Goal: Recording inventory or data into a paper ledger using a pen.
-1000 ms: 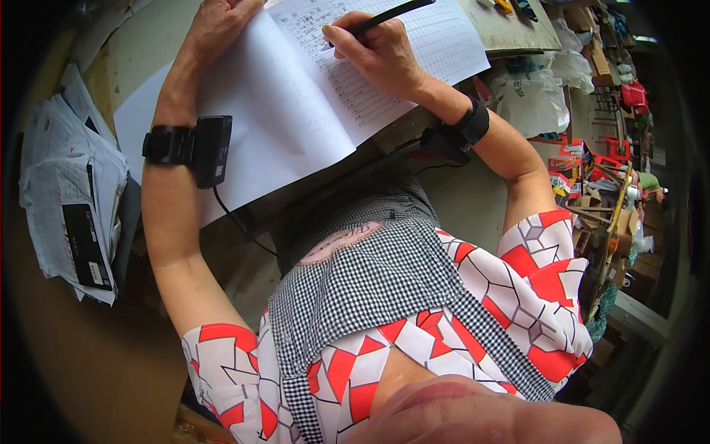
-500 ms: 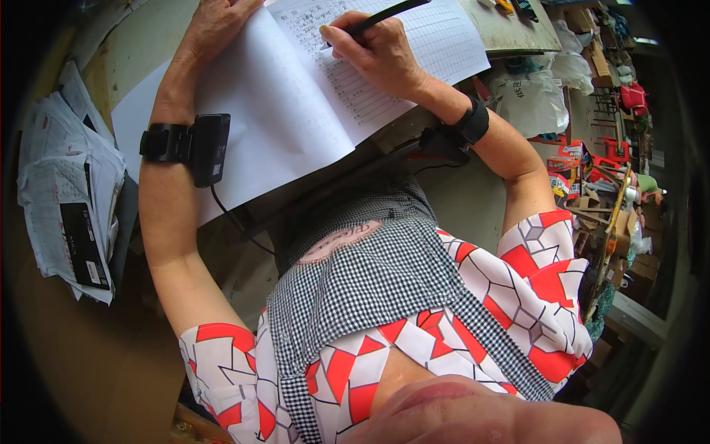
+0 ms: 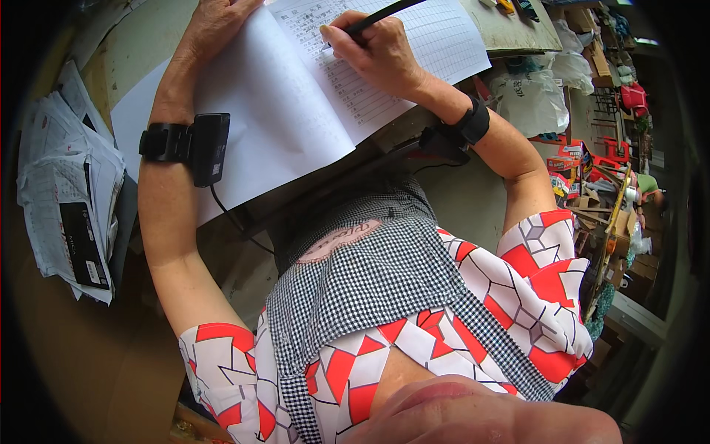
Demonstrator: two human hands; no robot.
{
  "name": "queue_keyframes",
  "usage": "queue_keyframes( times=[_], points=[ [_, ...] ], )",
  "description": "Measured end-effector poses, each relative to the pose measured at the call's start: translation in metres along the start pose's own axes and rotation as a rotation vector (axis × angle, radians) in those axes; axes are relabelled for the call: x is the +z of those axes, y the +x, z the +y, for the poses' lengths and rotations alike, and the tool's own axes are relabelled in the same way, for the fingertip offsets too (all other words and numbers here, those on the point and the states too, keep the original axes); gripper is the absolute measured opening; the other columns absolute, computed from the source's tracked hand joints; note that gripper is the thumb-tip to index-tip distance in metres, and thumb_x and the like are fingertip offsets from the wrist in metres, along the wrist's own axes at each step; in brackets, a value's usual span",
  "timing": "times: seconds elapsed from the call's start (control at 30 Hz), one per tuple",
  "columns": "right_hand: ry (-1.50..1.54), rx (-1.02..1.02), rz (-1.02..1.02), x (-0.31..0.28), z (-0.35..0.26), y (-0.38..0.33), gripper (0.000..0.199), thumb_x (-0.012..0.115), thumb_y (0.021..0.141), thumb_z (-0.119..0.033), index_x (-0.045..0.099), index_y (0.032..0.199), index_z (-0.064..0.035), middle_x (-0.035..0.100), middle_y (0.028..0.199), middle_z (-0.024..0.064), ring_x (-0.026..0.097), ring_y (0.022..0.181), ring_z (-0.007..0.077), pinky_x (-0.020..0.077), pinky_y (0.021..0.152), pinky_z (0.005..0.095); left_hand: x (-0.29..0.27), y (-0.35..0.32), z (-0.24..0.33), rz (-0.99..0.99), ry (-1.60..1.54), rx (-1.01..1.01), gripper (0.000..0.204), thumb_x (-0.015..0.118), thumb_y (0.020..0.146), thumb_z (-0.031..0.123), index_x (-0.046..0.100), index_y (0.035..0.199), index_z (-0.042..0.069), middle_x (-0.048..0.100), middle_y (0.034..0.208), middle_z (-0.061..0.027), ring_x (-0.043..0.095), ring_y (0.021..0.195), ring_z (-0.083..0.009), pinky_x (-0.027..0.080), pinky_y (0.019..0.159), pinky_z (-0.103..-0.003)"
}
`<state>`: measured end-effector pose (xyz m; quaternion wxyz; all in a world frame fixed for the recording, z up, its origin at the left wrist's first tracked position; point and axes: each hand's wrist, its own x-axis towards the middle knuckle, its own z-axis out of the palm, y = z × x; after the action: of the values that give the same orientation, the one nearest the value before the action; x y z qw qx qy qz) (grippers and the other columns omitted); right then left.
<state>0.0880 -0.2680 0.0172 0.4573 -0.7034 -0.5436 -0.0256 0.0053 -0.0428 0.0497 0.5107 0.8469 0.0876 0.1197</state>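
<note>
Fingers of the right hand (image 3: 379,55) pinch a black pen (image 3: 384,15), apparently filling the ruled form (image 3: 444,44); left hand (image 3: 216,26), fingers unclear, should steady the next stroke.

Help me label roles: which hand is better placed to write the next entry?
Probably the right hand: it holds the black pen over the ruled sheet; the left hand, partly cut off, is at the curled page.
</note>
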Motion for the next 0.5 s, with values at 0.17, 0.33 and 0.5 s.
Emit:
queue_keyframes(
  times=[0.17,0.33,0.5],
  points=[
    [0.028,-0.003,0.018,0.001,0.0021,-0.0009,0.018,0.064,0.091,-0.015,0.068,0.085,0.0011,0.062,0.056,0.006,0.057,0.045,0.011,0.0453,0.044,0.0225,0.0024,-0.0005,0.0011,0.004,0.015,-0.006,0.028,0.049,0.086,0.01,0.068,0.102,-0.001,0.068,0.089,-0.0055,0.06,0.08,-0.0128,0.05,0.076,-0.026],
    [0.035,0.002,0.014,0.0009,0.0,0.0005,0.017,0.064,0.09,-0.015,0.068,0.085,0.001,0.061,0.055,0.0061,0.057,0.044,0.0103,0.0448,0.043,0.0227,0.0,-0.0037,0.0061,0.014,0.018,-0.003,0.029,0.048,0.086,0.011,0.068,0.102,-0.002,0.068,0.091,-0.0067,0.061,0.082,-0.0141,0.05,0.077,-0.027],
    [0.054,0.032,0.056,0.0044,0.0072,-0.0022,0.015,0.065,0.09,-0.013,0.068,0.084,0.0001,0.06,0.054,0.0048,0.056,0.044,0.009,0.0438,0.042,0.0222,0.0011,-0.0009,0.0045,0.011,0.029,0.006,0.029,0.048,0.086,0.011,0.068,0.102,-0.002,0.069,0.091,-0.0072,0.061,0.082,-0.0145,0.05,0.078,-0.027]
  ],
)
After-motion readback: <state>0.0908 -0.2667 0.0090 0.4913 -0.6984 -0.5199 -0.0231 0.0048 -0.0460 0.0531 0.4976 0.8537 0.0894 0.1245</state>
